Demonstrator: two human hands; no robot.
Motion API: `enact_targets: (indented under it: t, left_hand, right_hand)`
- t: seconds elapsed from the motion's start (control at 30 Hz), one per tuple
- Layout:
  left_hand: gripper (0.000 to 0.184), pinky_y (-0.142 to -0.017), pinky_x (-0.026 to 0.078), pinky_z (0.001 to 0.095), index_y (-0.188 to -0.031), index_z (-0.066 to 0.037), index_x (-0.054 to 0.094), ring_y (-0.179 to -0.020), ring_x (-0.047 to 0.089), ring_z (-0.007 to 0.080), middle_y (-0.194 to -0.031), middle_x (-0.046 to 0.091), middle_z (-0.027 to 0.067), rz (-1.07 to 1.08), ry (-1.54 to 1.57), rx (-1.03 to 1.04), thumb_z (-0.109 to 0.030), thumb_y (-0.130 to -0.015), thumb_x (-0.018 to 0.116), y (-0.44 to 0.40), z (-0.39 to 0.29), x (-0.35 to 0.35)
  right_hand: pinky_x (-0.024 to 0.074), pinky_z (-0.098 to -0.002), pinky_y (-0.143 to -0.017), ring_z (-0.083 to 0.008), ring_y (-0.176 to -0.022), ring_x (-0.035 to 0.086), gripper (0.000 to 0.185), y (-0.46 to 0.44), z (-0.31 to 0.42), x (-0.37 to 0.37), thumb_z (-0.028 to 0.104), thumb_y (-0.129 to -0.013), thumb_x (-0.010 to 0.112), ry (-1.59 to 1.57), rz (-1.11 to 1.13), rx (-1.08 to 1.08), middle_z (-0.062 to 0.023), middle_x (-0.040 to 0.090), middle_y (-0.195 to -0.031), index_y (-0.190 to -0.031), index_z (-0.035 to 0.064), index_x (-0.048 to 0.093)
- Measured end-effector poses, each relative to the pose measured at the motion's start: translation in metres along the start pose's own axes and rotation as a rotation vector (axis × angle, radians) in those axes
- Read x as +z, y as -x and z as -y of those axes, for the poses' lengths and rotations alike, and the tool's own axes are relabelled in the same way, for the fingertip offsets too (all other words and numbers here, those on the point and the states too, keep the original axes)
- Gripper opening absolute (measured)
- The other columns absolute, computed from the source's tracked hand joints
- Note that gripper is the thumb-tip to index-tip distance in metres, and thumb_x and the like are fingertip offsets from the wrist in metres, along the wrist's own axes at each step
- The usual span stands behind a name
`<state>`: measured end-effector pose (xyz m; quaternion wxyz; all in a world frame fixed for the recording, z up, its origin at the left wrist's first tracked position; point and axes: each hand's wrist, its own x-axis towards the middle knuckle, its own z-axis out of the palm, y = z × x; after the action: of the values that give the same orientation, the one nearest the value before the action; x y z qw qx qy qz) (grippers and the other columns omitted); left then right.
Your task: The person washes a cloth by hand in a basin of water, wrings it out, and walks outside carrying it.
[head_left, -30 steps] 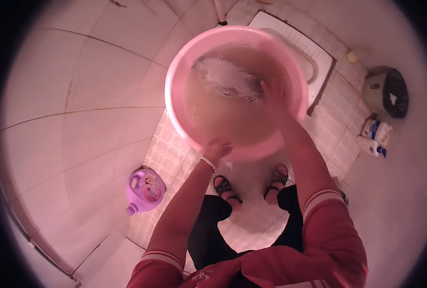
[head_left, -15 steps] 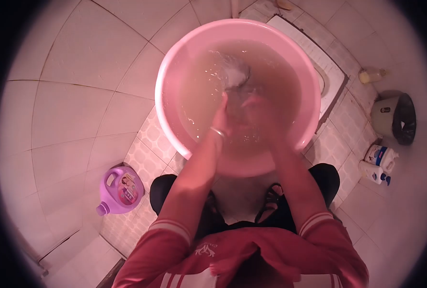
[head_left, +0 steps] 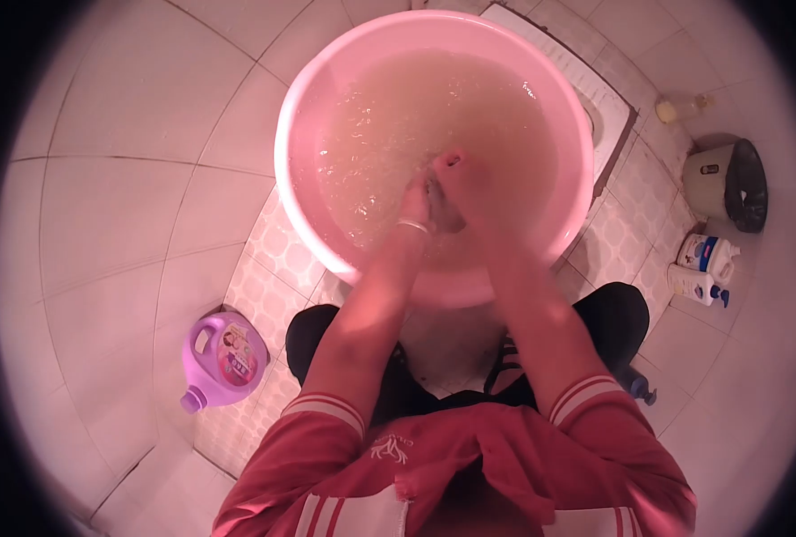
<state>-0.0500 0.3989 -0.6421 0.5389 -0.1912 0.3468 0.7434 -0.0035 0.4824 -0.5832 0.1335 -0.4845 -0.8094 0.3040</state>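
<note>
- Curling the fingers of the right hand (head_left: 456,168) into a closed fist on a dark, wet cloth (head_left: 446,213), bunched directly beneath and between both sets of fingers.
- Bending the fingers of the left hand (head_left: 419,199) against the same cloth, close beside the right fist; cannot tell how firmly, with the fingertips partly hidden.
- Wearing a pale wristband (head_left: 413,225) just behind the left fingers.
- Keeping both hands low over cloudy water (head_left: 380,116), spread all around the fingers, with small bright ripples mostly to their left.
- Seeing a large pink basin (head_left: 303,179) encircling water and fingers alike.
- Bending black-trousered knees (head_left: 620,327) behind the fingers, one to each side, with red sleeves (head_left: 608,430) farther back.
- Spotting a purple jug (head_left: 228,358), capped, well to the left of the fingers and nearer the body, on patterned floor tiles (head_left: 282,242).
- Noticing a white slab (head_left: 613,112) ahead and right of the fingers, beyond the basin rim.
- Having a white pump bottle (head_left: 692,284) and a white jug (head_left: 704,254) side by side, far right of the fingers.
- Seeing a lined grey-green bin (head_left: 710,182) farther out, and a yellowish bottle (head_left: 682,109) lying beyond it.
</note>
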Motion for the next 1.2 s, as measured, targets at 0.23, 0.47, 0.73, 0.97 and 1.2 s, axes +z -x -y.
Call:
enact_targets:
  t: [0.23,0.47,0.73,0.97,1.2]
  left_hand:
    - [0.041,-0.086,0.048,0.0494,-0.120,-0.012,0.049,-0.099,0.058,0.0311,-0.113,0.058,0.0107,-0.293,-0.700,0.152,-0.040,-0.091,0.050,-0.008,-0.005,-0.048]
    - [0.043,-0.091,0.046,0.0441,-0.120,-0.009,0.049,-0.103,0.055,0.0286,-0.114,0.056,0.0106,-0.025,-0.106,-0.113,-0.041,-0.091,0.049,0.003,-0.008,-0.065]
    - [0.030,-0.097,0.036,0.0324,-0.120,-0.010,0.050,-0.112,0.046,0.0166,-0.118,0.051,0.0072,0.718,-0.012,0.535,-0.024,-0.097,0.037,0.011,0.019,-0.099]
    - [0.041,-0.087,0.049,0.0418,-0.114,-0.007,0.053,-0.098,0.058,0.0283,-0.109,0.059,0.0107,0.068,-0.991,0.555,-0.041,-0.091,0.049,0.022,-0.009,0.003]
    - [0.047,-0.092,0.044,0.0350,-0.115,-0.004,0.058,-0.103,0.057,0.0270,-0.109,0.060,0.0155,-0.538,-1.332,0.252,-0.037,-0.082,0.057,0.010,-0.020,-0.049]
  right_hand:
    - [0.0417,-0.0399,-0.096,-0.0322,-0.110,0.056,0.055,-0.017,-0.101,-0.024,0.047,-0.077,0.062,0.382,-0.108,-0.027,-0.0191,0.061,-0.113,-0.116,0.0081,0.059]
    - [0.0487,-0.0412,-0.081,-0.0338,-0.094,0.061,0.034,0.045,0.008,-0.022,0.026,-0.070,0.065,-0.278,0.629,-0.412,-0.0186,0.062,-0.102,-0.101,0.0106,0.064]
    - [0.0492,-0.0443,-0.070,-0.0343,-0.076,0.058,0.020,0.115,0.070,-0.046,0.025,-0.071,0.061,-0.202,0.289,-0.517,-0.0130,0.058,-0.079,-0.083,0.0081,0.062]
    - [0.0507,-0.0431,-0.067,-0.0334,-0.078,0.062,0.020,0.019,0.027,-0.040,0.027,-0.073,0.065,0.016,0.086,-0.208,-0.0117,0.064,-0.083,-0.079,0.0087,0.060]
    - [0.0447,-0.0438,-0.089,-0.0361,-0.103,0.057,0.042,-0.019,-0.105,-0.008,0.026,-0.076,0.064,-0.141,-0.011,-0.150,-0.0215,0.061,-0.102,-0.111,0.0039,0.057]
